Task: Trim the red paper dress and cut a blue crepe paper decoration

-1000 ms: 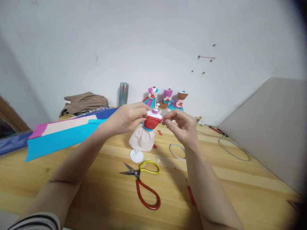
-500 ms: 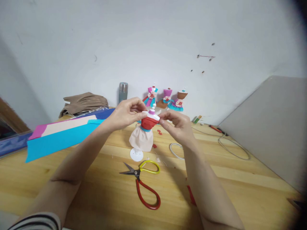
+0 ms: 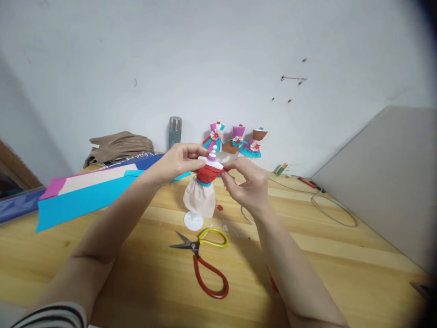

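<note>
A small white dress form (image 3: 193, 221) stands on its round base, tilted a little. It wears a red bodice (image 3: 207, 173), a blue waistband and a pale pink gathered skirt (image 3: 199, 198). My left hand (image 3: 182, 159) grips the form's shoulder between thumb and fingers. At the other side, my right hand (image 3: 248, 180) pinches the red bodice's upper edge. In front of the base lie scissors (image 3: 195, 246) with one yellow and one red handle, their blades apart.
Three dressed small forms (image 3: 238, 136) stand by the wall, right of a thermos (image 3: 175, 132). Coloured paper sheets (image 3: 85, 198) and a brown cloth (image 3: 119, 146) lie to the left. A cable (image 3: 329, 214) runs along the right; paper scraps (image 3: 220, 207) dot the tabletop.
The dress form's top has shifted slightly left and down. My right hand has moved left with it, its fingertips now pinching the bodice's edge. The scissors lie unmoved.
</note>
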Tool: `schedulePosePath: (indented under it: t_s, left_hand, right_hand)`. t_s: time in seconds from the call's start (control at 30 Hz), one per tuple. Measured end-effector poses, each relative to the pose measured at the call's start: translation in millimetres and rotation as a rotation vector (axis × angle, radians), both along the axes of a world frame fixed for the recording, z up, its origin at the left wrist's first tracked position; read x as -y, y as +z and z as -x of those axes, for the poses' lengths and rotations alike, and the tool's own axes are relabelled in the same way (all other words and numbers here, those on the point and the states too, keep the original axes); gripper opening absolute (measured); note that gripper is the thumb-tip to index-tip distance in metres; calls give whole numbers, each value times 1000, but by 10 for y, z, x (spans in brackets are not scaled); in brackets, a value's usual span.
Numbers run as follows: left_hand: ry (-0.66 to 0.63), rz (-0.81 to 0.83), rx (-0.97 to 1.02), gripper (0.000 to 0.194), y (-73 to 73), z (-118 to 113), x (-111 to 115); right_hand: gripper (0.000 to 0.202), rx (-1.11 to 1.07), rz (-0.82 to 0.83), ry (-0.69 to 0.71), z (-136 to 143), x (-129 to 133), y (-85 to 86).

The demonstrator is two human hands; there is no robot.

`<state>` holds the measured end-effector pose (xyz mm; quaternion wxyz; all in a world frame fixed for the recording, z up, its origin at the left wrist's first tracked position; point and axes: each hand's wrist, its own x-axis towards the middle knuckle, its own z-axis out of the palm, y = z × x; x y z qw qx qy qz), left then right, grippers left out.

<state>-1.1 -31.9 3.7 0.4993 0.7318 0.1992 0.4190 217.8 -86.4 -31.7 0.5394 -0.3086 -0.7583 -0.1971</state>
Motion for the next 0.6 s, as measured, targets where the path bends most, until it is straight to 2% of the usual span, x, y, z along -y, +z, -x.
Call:
schedulePosePath:
  t_s: [0.13, 0.37, 0.6]
  left_hand:
    - [-8, 101, 32, 35, -7, -11, 0]
    - [-37, 99, 36, 35, -55, -13, -39]
    - [-32, 150, 73, 32, -56, -21, -43]
  right_hand:
    - [15, 52, -81, -100, 21, -15, -43]
    - [13, 22, -194, -197, 87, -23, -97]
    - [19, 23, -269, -187, 108, -47, -154]
